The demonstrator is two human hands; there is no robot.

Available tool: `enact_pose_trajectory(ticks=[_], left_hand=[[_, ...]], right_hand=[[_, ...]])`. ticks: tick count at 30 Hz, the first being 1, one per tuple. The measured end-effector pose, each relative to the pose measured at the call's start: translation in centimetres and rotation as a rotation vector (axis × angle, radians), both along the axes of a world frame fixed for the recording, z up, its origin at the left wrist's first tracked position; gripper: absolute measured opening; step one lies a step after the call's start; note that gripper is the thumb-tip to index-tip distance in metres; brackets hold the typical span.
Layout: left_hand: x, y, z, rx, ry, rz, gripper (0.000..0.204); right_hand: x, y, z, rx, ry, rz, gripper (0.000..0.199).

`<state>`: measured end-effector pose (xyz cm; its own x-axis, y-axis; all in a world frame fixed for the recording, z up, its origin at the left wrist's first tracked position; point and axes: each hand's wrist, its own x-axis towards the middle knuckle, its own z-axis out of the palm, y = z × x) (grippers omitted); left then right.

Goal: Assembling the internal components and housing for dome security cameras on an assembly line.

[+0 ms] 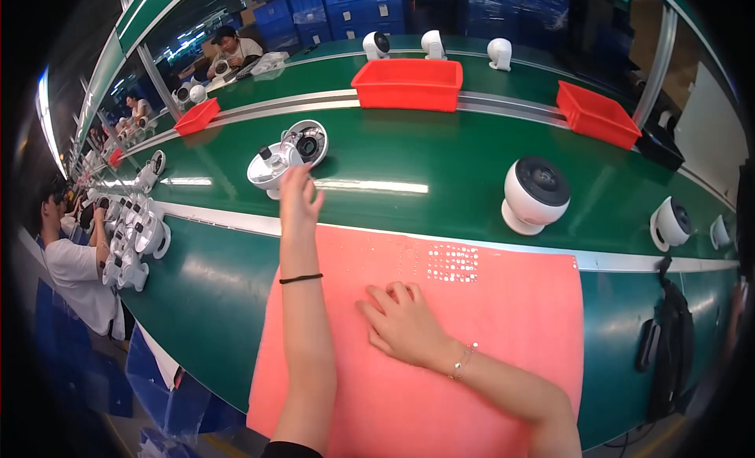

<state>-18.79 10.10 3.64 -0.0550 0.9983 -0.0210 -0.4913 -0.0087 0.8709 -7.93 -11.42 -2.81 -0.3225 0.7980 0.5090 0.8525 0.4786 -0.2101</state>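
My left hand (297, 197) reaches out over the green belt, its fingers partly apart. Its fingertips overlap the near edge of an opened white camera housing (271, 168); whether they touch it I cannot tell. The housing's round half with a dark inside (305, 145) leans beside it, and thin wires show between the parts. On the pink foam mat (503, 356), my right hand (405, 324) lies palm down with loosely spread fingers and nothing in it. Just beyond those fingers, small shiny round pieces (454, 263) sit in rows on the mat.
A white ball-shaped camera (537, 194) stands on the belt at right, with another (670, 223) farther right. Red bins (407, 86) line the far rail. Several white housings (130, 238) cluster at left near a co-worker (75, 261). A black strapped item (672, 340) hangs at right.
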Motion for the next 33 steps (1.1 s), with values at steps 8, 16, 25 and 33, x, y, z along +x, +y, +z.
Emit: enact_pose_trajectory(ticks=[8, 16, 25, 33], left_hand=[[-5.6, 7.3, -5.9, -0.005, -0.245, 0.057, 0.068], [-5.6, 9.4, -7.4, 0.094, -0.313, -0.022, 0.058], [-3.8, 3.7, -0.8, 0.087, -0.019, -0.138, 0.067], [1.9, -1.9, 1.2, -0.022, 0.053, -0.423, 0.053]], right_hand=[[-1.2, 0.9, -1.0, -0.023, 0.031, -0.042, 0.034], [-2.0, 1.7, -1.1, -0.049, 0.064, -0.063, 0.036], [0.4, 3.4, 1.8, 0.103, 0.115, -0.214, 0.054], [7.4, 3.7, 4.1, 0.467, -0.459, -0.565, 0.061]])
